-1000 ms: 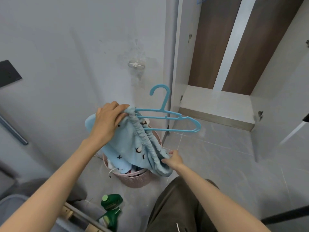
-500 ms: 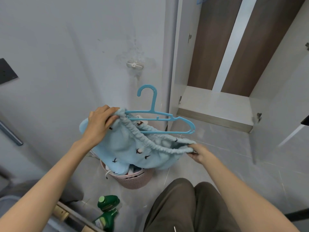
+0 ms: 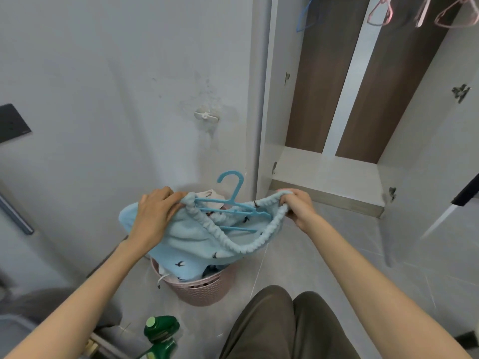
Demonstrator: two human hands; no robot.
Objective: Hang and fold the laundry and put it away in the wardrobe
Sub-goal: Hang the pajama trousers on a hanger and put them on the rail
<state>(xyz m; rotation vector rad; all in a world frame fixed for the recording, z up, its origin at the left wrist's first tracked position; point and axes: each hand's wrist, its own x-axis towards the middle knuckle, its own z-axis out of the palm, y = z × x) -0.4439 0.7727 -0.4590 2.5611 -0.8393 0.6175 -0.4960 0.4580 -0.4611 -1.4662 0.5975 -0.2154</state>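
While a dark wall panel (image 3: 13, 123) and a grey bar (image 3: 15, 213) sit far out to the left of the fingers, the left hand (image 3: 155, 216) grips one end of the light blue garment (image 3: 191, 239), fingers curled over its ruffled elastic edge. Low beneath that forearm stands a green bottle (image 3: 160, 332). Between the two sets of fingers the elastic opening is pulled wide, and the blue hanger (image 3: 233, 203) lies inside it, hook poking up above the cloth. Right under the garment sits the pink basket (image 3: 204, 291), more clothes heaped in it, the cloth's low end drooping into it. High above the left fingertips, a white wall hook (image 3: 206, 116) juts from the grey wall. The right hand (image 3: 298, 206) pinches the elastic's other end, fingers curled tight. Just beyond those knuckles the wardrobe (image 3: 326, 174) stands open, its white side panel rising between the fingers and its inside. Up on the rail hang a spare blue hanger (image 3: 307, 19) and pink hangers (image 3: 379, 14). Farther right, the wardrobe door (image 3: 427, 177) stands swung out.
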